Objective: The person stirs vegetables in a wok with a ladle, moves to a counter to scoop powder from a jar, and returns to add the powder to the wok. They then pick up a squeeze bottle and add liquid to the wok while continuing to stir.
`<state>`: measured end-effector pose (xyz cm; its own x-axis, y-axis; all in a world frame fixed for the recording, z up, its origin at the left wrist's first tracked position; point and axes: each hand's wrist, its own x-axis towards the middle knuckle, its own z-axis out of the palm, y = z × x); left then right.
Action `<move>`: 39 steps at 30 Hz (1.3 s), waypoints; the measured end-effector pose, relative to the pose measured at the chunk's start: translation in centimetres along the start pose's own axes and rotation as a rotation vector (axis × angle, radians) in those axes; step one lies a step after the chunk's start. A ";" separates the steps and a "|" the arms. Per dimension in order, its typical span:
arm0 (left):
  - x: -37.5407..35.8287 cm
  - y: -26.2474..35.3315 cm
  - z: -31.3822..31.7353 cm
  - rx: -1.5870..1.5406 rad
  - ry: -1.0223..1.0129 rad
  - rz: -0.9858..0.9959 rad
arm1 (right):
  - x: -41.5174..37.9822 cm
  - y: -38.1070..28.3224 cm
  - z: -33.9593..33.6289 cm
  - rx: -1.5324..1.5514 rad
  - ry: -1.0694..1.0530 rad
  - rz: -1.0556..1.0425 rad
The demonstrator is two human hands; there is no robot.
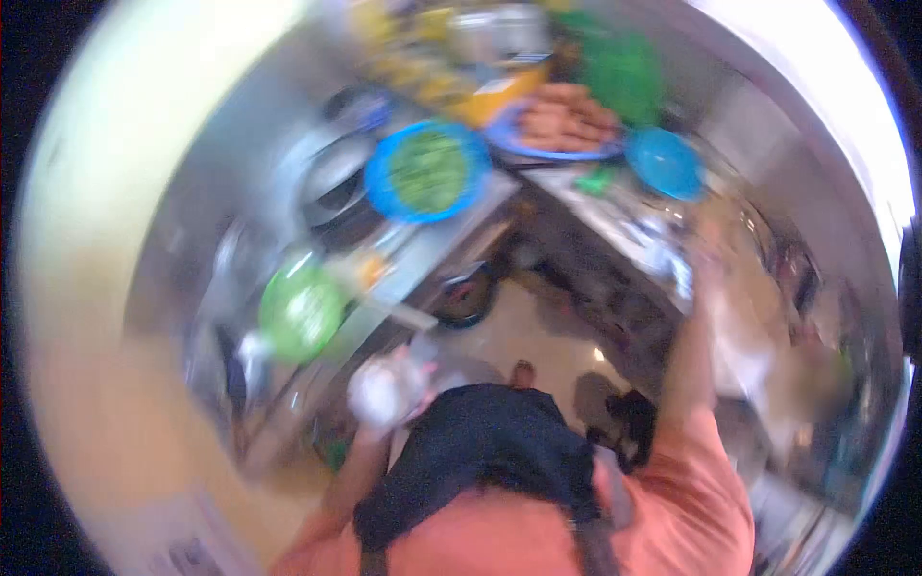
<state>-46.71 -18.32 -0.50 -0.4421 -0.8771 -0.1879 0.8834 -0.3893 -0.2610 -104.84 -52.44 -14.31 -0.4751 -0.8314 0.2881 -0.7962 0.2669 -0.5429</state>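
My left hand, low on the left beside the dark apron, is closed around a white rounded thing; blur hides its kind. My right hand reaches forward over the right counter, its fingers smeared by motion. Close to its left lies a crumpled whitish-silver item. Beyond that hand stands a light-blue bowl. A green bowl with something white in it sits on the left counter, ahead of my left hand.
A blue bowl holds chopped greens. Beside it, a blue-rimmed dish carries orange-brown pieces. A dark pan stands at left. The counters meet in a corner, above a floor with a dark round vessel.
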 end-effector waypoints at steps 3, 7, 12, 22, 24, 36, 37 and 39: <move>-2.6 0.9 -1.0 0.163 -0.230 0.142 | -6.1 -8.5 -5.4 0.352 0.061 -0.333; -8.2 1.2 -0.1 0.439 -0.264 0.537 | -22.3 -32.7 -13.0 0.643 -0.667 -0.778; -20.4 2.9 0.1 0.417 -0.015 0.839 | -41.2 -51.7 -22.3 0.440 -0.951 -1.768; -45.2 8.7 -2.7 0.419 0.063 1.185 | -66.8 -64.4 -20.0 0.501 -1.460 -1.748; -48.1 9.7 -2.9 0.358 0.082 1.154 | -69.6 -64.9 -19.7 0.441 -1.646 -1.508; -53.9 18.3 -1.8 0.362 0.155 1.212 | -76.5 -70.0 -14.6 0.664 -1.731 -1.140; -54.2 19.3 -1.9 0.344 0.195 1.222 | -76.9 -70.4 -13.9 0.659 -1.765 -1.105; -55.0 20.9 -2.2 0.380 0.185 1.216 | -77.7 -71.3 -13.4 0.681 -1.720 -1.136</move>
<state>-4.30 22.42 2.34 0.6863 -0.6832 -0.2496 0.7071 0.5465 0.4487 -16.21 -0.35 12.62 0.9974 -0.0710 0.0140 -0.0130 -0.3666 -0.9303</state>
